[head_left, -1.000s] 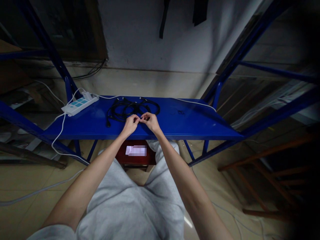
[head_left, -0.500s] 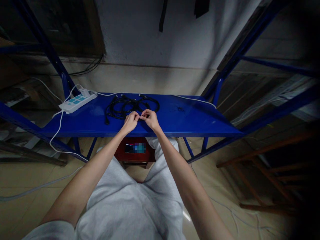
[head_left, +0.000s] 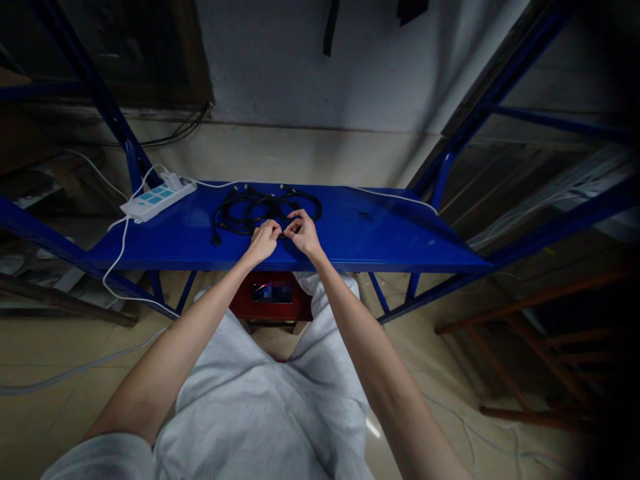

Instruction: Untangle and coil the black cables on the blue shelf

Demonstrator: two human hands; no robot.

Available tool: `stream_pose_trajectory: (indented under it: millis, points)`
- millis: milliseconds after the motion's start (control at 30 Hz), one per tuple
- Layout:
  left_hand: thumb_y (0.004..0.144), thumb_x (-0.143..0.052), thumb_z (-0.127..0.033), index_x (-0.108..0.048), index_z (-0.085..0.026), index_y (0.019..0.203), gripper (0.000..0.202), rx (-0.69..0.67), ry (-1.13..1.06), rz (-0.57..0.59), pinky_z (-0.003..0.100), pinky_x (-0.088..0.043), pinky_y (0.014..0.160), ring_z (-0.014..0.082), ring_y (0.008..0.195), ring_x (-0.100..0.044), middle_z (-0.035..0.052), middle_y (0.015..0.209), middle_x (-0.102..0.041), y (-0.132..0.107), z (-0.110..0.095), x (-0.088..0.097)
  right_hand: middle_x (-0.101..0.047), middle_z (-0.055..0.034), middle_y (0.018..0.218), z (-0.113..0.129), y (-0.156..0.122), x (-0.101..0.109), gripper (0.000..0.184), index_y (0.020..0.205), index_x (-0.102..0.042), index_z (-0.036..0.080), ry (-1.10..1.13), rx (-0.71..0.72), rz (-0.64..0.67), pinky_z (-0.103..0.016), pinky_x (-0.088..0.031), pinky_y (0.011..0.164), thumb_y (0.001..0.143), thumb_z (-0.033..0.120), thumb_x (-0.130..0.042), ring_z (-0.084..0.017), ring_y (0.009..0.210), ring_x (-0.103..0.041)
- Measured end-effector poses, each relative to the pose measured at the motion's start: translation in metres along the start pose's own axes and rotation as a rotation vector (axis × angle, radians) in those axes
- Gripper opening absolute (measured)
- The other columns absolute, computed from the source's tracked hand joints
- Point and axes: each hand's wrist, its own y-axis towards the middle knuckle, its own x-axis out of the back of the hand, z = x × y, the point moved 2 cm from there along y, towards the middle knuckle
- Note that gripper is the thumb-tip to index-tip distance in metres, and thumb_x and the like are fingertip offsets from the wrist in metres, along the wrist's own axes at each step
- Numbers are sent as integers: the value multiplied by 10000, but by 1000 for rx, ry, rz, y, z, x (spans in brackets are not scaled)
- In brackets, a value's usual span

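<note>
From the head view, both forearms reach straight forward over grey-trousered knees and converge at the near middle of the blue worktop (head_left: pixel 380 233). The left hand (head_left: pixel 263 241) and right hand (head_left: pixel 303 233) sit close together, wrists lifted, fingers curled inward and pinched on a strand of the black cable (head_left: pixel 250 212), whose coiled loops lie flat on the worktop just beyond the knuckles. A white power strip (head_left: pixel 156 200) rests well apart at the far left corner, its white cord (head_left: pixel 116 257) hanging off the edge.
</note>
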Motion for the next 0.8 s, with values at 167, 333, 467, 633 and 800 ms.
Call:
stream_pose_trajectory:
  millis: [167, 333, 467, 633, 800]
  points:
    - [936, -458, -156, -572, -220, 869, 147, -13, 52, 4, 345, -426, 877, 228, 963, -592, 63, 971, -644, -1, 0, 0, -596, 74, 660, -2, 0, 0, 474, 1045, -435, 237, -6, 4, -20, -270, -403, 622, 625, 189, -650, -134, 598, -532]
    - [948, -434, -142, -575, -220, 884, 173, 18, 89, -19, 353, -430, 887, 236, 994, -591, 75, 1001, -654, 0, -3, -1, -610, 60, 687, 1, 0, 1, 440, 1020, -462, 235, 39, 2, -15, -268, -392, 635, 637, 222, -679, -129, 617, -544]
    - [962, -459, -178, -599, -222, 899, 159, 26, 132, -30, 376, -423, 916, 255, 1018, -592, 82, 995, -673, 0, -3, -4, -620, 38, 689, 6, 0, 1, 385, 953, -504, 218, 84, -16, 15, -259, -350, 593, 629, 247, -710, -123, 598, -520]
    - [941, -516, -184, -637, -220, 881, 140, 13, 129, -45, 371, -436, 908, 253, 1008, -605, 79, 993, -693, 1, -1, -6, -625, 8, 707, 14, -1, 1, 293, 831, -554, 198, 86, -7, 38, -260, -348, 583, 626, 288, -743, -133, 628, -524]
    - [878, -576, -138, -675, -203, 829, 128, 25, 13, -83, 325, -472, 806, 210, 859, -628, 56, 890, -702, 1, 1, -4, -654, -8, 717, 9, -1, 2, 328, 829, -579, 195, 74, -16, 40, -264, -366, 591, 640, 356, -793, -138, 626, -529]
